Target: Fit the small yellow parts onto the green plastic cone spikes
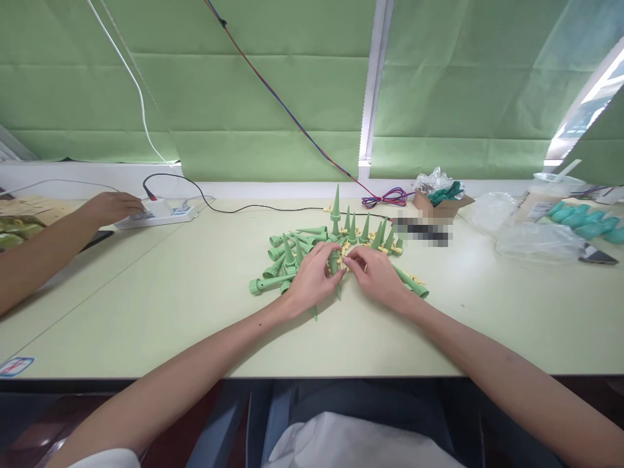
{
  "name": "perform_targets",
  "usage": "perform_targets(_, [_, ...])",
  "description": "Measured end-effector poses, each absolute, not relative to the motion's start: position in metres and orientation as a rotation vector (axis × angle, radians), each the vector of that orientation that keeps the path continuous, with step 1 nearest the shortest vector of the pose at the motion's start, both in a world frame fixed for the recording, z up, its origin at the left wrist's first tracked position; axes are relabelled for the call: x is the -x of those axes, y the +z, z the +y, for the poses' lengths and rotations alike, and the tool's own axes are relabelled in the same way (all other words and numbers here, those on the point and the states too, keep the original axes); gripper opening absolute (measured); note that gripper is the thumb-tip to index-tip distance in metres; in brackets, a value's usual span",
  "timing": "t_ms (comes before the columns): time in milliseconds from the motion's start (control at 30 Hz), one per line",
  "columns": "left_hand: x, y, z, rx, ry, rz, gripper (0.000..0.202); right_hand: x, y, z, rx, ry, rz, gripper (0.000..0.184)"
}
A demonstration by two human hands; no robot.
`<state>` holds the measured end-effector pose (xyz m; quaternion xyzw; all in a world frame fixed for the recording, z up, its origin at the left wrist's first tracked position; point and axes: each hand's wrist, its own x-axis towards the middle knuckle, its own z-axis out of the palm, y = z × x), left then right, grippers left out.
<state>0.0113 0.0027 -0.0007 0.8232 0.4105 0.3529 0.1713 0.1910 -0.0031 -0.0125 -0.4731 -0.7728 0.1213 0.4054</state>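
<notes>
My left hand [312, 276] is closed around a green plant watering spike [334, 262], whose pointed tip faces down toward me. Close beside it, my right hand [377, 274] pinches at a small yellow valve piece [343, 251] against the spike; the fingertips partly hide where the two meet. Left of my hands lies a pile of green spikes [275, 283], mostly on their sides. Behind my hands, several spikes stand point up [352, 231] with yellow valves around their bases. More spikes [412, 283] lie beyond my right wrist.
A co-worker's hand [114, 208] touches a plug on a white power strip [182, 216] at left. A black cable [248, 207] crosses the table. At the back right stand a cardboard box [441, 208], a drink cup [543, 195] and plastic bags [536, 240].
</notes>
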Motion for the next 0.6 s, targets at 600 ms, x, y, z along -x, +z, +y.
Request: perform_targets(600, [-0.012,-0.0014,0.0006,-2.382,1.009,1.091,0.032,-0.1914,-0.0104,-0.0045,1.263,0.31,-1.995,0.051])
